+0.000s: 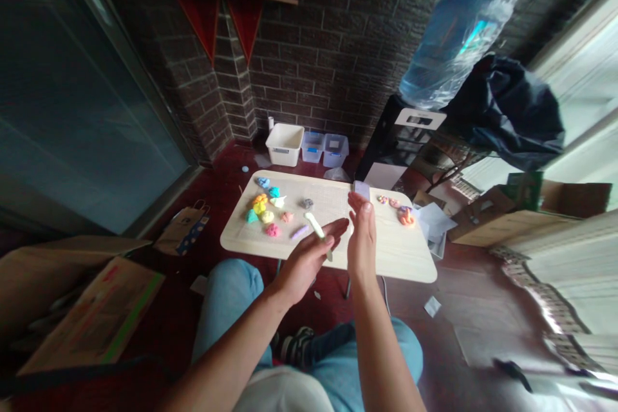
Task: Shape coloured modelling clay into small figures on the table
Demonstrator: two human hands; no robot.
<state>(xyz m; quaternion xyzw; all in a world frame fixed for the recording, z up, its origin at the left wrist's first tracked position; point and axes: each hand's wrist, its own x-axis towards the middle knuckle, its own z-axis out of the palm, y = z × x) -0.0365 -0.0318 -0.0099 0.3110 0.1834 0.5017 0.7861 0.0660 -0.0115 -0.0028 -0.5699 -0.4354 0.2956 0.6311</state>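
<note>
My left hand (309,257) is over the near edge of the table, fingers stretched out, with a slim pale stick (315,225), perhaps a clay tool, held under its thumb. Facing it, my right hand (362,235) is flat with straight fingers, and nothing shows in it. A small gap separates the two fingertips. Beyond my left hand lie a purple clay roll (299,232), a grey clay lump (308,203) and a pink one (273,230). Further left are several more lumps, among them yellow clay (259,203) and green clay (252,215).
The light table (232,232) stands before my knees. Orange and purple clay (406,216) sits at its right end, near a lilac box (361,190). Behind are a white bin (284,145), two clear bins (335,150) and a water dispenser (396,141). Cardboard boxes (96,315) flank me.
</note>
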